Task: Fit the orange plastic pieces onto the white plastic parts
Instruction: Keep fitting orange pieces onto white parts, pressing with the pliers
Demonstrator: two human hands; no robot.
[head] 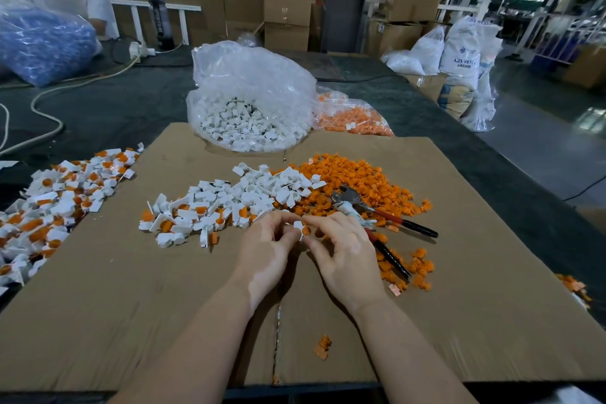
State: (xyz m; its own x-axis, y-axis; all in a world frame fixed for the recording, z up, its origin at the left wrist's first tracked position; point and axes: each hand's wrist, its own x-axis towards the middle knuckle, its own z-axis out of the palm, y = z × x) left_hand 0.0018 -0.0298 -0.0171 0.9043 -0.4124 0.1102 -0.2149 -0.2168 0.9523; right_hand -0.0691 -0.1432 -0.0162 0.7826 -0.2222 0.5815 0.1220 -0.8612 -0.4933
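Lying beside the hands (303,239): pliers (377,216) across orange pieces (360,180).

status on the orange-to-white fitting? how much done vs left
Done: a pile of fitted parts at the left. In hand: both hands, left and right, pinch one white part with orange piece. Left: loose white parts, orange pieces, two bags behind.

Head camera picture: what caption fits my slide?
Both hands press an orange piece into a white part above cardboard strewn with parts.
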